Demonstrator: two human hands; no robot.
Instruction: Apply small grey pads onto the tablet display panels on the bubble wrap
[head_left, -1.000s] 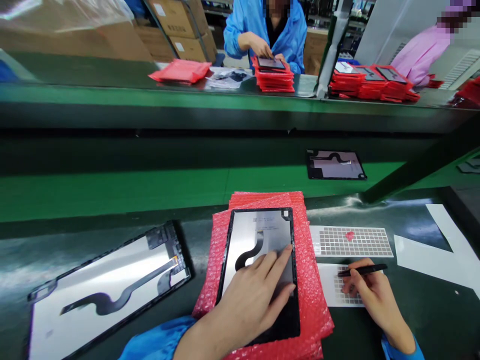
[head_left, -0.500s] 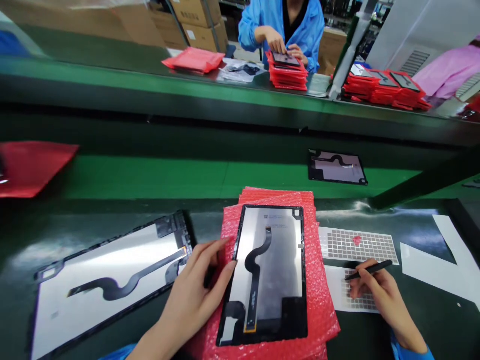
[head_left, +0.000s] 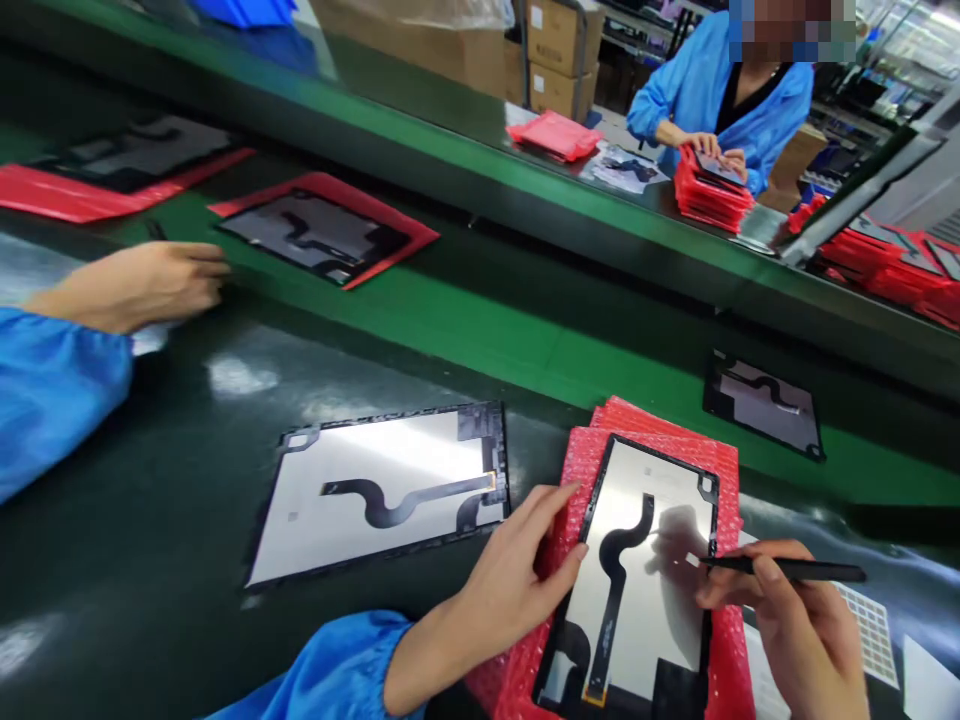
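A tablet screen panel (head_left: 649, 640) lies back side up on a stack of red bubble-wrap bags (head_left: 729, 640), with a dark curved ribbon cable along it. My left hand (head_left: 510, 585) is at the panel's left edge, fingers stretched out and thumb apart, thumb tip touching the rim. Above the panel's right edge, my right hand (head_left: 806, 610) is closed on black tweezers (head_left: 817, 570). At their tips shows a small pale piece (head_left: 691, 560), too small to name. A sheet of small square stickers (head_left: 870, 625) lies partly hidden behind my right hand.
Left of the stack lies another screen panel (head_left: 307, 540). A co-worker's hand (head_left: 161, 285) is at the far left. On the green belt (head_left: 555, 340) are more panels, including one at right (head_left: 765, 405). Across the raised ledge, a person in blue (head_left: 690, 90) handles red bags.
My right hand has lifted from the sticker sheet and brought the tweezers over the panel's right edge. My left hand stays at the panel's edge. The view has swung left, showing a co-worker's arm.
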